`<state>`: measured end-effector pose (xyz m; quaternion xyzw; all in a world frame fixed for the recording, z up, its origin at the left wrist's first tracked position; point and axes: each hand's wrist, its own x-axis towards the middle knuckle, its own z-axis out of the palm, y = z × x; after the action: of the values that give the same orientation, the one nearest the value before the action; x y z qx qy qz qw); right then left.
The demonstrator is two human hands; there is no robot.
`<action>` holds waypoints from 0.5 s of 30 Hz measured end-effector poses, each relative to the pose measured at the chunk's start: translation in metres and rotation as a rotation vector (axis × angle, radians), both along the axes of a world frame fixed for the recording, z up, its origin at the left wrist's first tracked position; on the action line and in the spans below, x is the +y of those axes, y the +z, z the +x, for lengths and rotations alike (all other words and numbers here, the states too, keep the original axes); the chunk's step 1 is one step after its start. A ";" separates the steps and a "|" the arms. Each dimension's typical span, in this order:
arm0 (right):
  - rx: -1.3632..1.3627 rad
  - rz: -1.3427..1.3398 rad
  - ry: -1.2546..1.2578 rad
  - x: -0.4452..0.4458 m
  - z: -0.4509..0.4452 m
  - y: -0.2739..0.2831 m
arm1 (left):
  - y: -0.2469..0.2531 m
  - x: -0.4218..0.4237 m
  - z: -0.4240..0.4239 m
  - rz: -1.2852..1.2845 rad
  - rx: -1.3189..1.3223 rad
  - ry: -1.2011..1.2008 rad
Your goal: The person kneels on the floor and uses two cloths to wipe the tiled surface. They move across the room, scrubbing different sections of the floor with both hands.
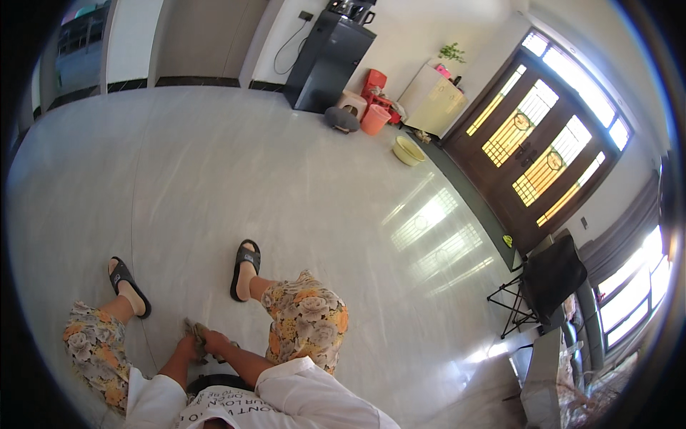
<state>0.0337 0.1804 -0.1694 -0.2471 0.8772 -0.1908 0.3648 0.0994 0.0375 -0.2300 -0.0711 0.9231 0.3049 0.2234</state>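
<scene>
Low between my spread knees, my left hand [187, 347] and my right hand [216, 342] are close together on a crumpled greyish-brown cloth [197, 329]. Both hands grip it, and part of it sticks out above the fingers. Just below my forearms shows the curved dark rim [218, 381] of a round object, mostly hidden by my white shirt. My feet wear black slide sandals [247, 263] and stand apart on the grey tiled floor [214, 177].
A yellow basin [408, 151], a pink bucket [375, 119] and a dark round cushion [342, 119] lie ahead near a tall black cabinet [330, 61]. At the right, a black folding chair [552, 276] stands near the brown double door [528, 153] and a grey table [544, 378].
</scene>
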 end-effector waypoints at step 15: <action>-0.293 -0.415 -0.627 -0.011 -0.060 -0.049 | 0.021 -0.011 -0.072 0.316 0.140 0.354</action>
<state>-0.0261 0.1694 -0.2185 -0.0061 0.7916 -0.4990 0.3525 0.0278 0.0263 -0.2095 -0.1746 0.8504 0.4839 0.1105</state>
